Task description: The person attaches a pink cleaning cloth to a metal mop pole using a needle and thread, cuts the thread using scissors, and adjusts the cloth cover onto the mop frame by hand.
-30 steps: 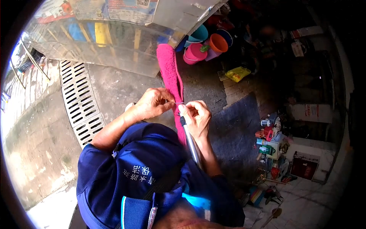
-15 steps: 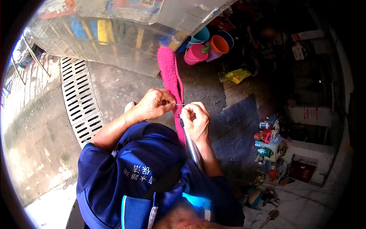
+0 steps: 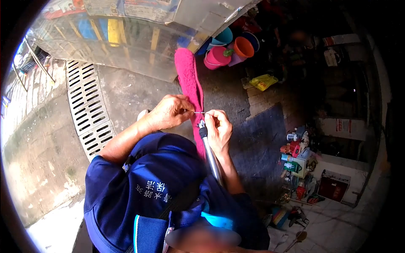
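A long, fluffy pink mop head (image 3: 188, 76) stretches away in front of me, its lower part running down behind my hands. My left hand (image 3: 172, 111) is closed in a pinch on one end of a thin, pale needle-like piece (image 3: 199, 112). At the piece's other end, my right hand (image 3: 218, 128) pinches with thumb and forefinger. Below the right fingers, a silver metal pole (image 3: 212, 160) with a dark collar near its tip leans toward my body, beside the pink cloth. Whether the right palm touches the pole I cannot tell.
Pink (image 3: 217, 58) and orange buckets (image 3: 244, 47) stand beyond the mop head, near a yellow bag (image 3: 263, 82). A slotted drain cover (image 3: 90, 101) runs along the floor at left. A clear-sheeted panel (image 3: 139, 55) stands ahead. Bottles and boxes (image 3: 299, 162) crowd the right side.
My right hand has shifted slightly, baring more of the pole's tip and collar. Both hands still pinch the thin piece, which sits slightly higher in view.
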`<act>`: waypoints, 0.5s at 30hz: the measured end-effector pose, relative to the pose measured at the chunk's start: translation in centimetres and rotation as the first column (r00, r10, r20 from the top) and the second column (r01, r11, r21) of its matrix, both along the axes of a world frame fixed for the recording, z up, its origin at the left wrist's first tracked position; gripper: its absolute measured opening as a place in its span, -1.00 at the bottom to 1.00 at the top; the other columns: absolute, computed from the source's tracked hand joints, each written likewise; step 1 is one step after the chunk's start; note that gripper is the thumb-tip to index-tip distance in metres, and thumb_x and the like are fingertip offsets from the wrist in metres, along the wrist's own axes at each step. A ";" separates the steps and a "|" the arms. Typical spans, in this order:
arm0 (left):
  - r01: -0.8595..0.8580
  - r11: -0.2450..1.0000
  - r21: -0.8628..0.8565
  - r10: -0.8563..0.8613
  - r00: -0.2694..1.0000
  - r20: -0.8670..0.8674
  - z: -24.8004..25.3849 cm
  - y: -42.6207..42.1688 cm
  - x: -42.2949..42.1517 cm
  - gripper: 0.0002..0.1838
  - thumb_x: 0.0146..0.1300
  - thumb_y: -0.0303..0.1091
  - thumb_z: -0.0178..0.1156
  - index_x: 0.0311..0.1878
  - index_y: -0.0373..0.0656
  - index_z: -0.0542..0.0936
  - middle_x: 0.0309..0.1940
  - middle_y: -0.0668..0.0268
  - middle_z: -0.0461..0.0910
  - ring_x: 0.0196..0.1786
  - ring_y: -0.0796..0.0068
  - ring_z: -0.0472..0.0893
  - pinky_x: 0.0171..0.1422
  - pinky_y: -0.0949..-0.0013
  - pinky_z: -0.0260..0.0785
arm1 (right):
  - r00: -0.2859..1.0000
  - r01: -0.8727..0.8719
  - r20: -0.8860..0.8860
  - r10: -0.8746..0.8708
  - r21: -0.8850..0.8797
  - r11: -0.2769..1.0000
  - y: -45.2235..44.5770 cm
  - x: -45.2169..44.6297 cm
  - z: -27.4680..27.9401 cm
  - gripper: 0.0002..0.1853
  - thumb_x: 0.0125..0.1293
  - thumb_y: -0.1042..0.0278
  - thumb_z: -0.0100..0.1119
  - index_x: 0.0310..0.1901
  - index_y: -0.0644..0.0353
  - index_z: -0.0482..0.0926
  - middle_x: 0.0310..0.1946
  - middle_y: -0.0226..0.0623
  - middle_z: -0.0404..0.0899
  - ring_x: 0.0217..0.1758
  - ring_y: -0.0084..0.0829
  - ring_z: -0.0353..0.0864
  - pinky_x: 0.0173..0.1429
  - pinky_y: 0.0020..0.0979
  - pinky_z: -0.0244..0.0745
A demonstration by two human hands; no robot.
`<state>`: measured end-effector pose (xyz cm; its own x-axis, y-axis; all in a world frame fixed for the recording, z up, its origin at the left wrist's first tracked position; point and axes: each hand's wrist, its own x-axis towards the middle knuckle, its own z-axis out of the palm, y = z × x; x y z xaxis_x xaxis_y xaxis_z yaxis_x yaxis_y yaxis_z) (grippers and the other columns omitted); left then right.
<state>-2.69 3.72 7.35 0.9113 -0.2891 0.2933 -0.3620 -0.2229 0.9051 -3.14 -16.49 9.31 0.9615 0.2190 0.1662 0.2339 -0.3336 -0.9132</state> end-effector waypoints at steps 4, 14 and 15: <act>-0.010 1.000 0.017 0.010 1.000 0.025 -0.2 0.0 0.0 -0.93 0.05 -0.51 0.20 -0.39 -0.27 0.63 -0.43 0.11 0.62 -0.26 0.09 0.60 -0.12 0.18 0.48 | 0.999 0.004 0.048 -0.003 -0.024 1.000 -0.1 0.3 -0.3 -0.91 0.31 0.48 0.19 -0.23 0.31 0.55 -0.28 -0.35 0.51 -0.35 -0.59 0.54 -0.26 -0.54 0.45; 0.011 1.000 0.022 -0.012 0.997 0.080 -1.0 -0.1 0.4 -0.93 0.08 -0.52 0.22 -0.35 -0.31 0.63 -0.41 0.08 0.62 -0.26 0.06 0.59 -0.12 0.17 0.48 | 1.000 0.027 -0.015 -0.027 0.031 0.999 -0.3 0.7 -1.1 -0.90 0.31 0.45 0.22 -0.24 0.31 0.57 -0.30 -0.37 0.53 -0.36 -0.61 0.52 -0.26 -0.56 0.44; 0.008 1.000 0.013 -0.009 0.996 0.091 -1.0 -0.2 0.5 -0.93 0.09 -0.52 0.23 -0.35 -0.31 0.63 -0.41 0.07 0.62 -0.26 0.06 0.59 -0.11 0.17 0.48 | 0.998 0.039 -0.044 -0.036 0.049 0.998 -0.3 0.7 -1.2 -0.90 0.31 0.45 0.22 -0.24 0.31 0.57 -0.31 -0.39 0.53 -0.36 -0.62 0.52 -0.26 -0.57 0.44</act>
<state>-2.22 3.53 6.32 0.8783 -0.3007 0.3717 -0.4451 -0.2304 0.8653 -2.41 -16.79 8.16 0.9753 0.1751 0.1343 0.1821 -0.2949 -0.9380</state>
